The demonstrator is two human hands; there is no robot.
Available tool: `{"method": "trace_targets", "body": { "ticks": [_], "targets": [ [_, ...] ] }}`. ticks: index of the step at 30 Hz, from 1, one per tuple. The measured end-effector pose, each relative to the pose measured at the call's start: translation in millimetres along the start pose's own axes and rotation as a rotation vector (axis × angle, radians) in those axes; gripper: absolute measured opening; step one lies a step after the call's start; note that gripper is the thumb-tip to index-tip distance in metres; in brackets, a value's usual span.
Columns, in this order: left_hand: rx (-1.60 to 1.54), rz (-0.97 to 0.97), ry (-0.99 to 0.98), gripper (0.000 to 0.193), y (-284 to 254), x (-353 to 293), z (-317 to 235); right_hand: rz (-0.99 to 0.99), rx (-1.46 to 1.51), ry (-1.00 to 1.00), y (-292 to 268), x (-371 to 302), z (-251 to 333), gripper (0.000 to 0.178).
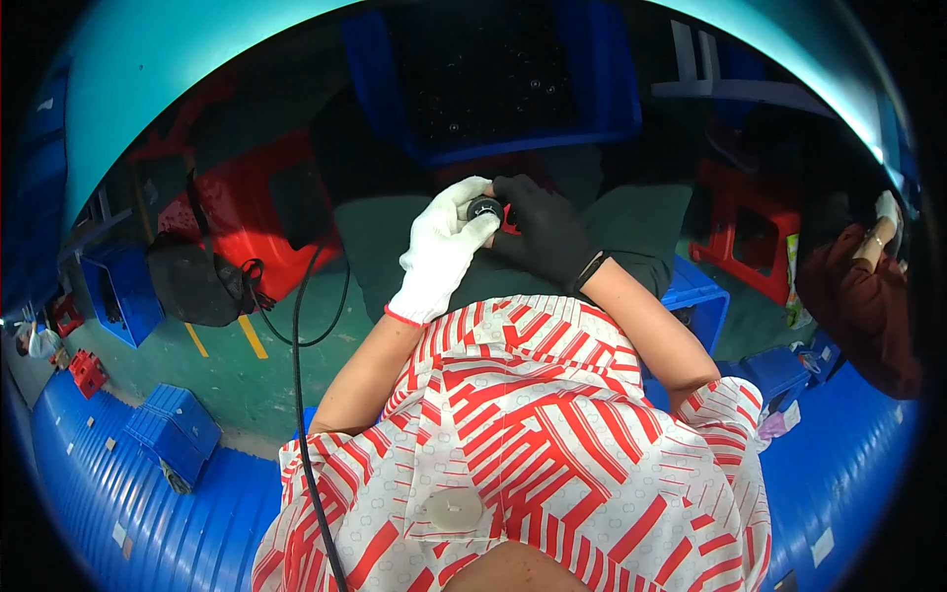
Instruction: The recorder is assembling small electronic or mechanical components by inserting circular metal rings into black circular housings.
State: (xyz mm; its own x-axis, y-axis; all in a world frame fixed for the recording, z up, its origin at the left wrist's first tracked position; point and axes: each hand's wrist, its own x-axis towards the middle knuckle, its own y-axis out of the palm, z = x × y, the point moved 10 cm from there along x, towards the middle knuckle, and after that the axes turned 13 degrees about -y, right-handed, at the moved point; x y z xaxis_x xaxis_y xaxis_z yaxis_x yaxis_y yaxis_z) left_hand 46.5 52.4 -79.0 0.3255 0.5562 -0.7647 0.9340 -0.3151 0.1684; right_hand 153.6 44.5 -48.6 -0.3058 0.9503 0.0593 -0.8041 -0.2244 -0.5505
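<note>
My left hand (pixel 437 240), in a white glove with a red cuff edge, is closed on a small round black part (pixel 483 208) above my lap. Its thumb and fingers pinch the rim of the part, and a pale mark shows on the upturned face. From the other side my right hand (pixel 543 225), in a black glove, meets the same part, its fingers bent round it. Something small and red shows beside the right fingers, too small to name. Beyond my hands stands a blue crate (pixel 533 138) with many dark pieces in it.
Red plastic stools (pixel 258 192) stand to the left, with a black bag (pixel 197 281) by them. A black cable (pixel 299 395) hangs down on my left. Blue crates (pixel 173 429) stand around. At the far right sits another person (pixel 868 296) with a white-gloved hand.
</note>
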Motion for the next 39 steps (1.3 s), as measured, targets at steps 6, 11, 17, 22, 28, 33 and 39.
{"method": "trace_targets", "body": {
  "ticks": [6,11,17,22,28,33,39],
  "targets": [
    [0.249,-0.112,0.114,0.043,-2.0,-5.5,-7.2,0.020,-0.133,-0.114,1.0,5.2,8.8,0.038],
    [0.175,-0.013,-0.032,0.041,1.0,1.1,2.9,0.006,-0.112,-0.107,1.0,1.3,7.8,0.037],
    [0.131,0.108,-0.100,0.043,2.4,1.7,-0.1,0.057,0.104,-0.002,4.6,1.8,0.4,0.038],
    [-0.017,0.033,-0.014,0.050,-1.7,1.0,-3.6,-0.037,0.127,0.018,-0.2,0.6,-1.5,0.042],
    [0.186,0.001,0.034,0.050,1.6,0.4,-6.4,-0.044,-0.064,-0.173,-5.4,6.7,16.0,0.037],
    [0.195,-0.031,0.007,0.049,2.8,0.1,-10.0,-0.049,-0.059,-0.150,-3.3,2.7,10.4,0.037],
    [0.161,0.054,-0.059,0.049,2.6,5.3,-4.2,-0.034,0.012,-0.074,0.8,-1.0,5.0,0.036]
  ]
}}
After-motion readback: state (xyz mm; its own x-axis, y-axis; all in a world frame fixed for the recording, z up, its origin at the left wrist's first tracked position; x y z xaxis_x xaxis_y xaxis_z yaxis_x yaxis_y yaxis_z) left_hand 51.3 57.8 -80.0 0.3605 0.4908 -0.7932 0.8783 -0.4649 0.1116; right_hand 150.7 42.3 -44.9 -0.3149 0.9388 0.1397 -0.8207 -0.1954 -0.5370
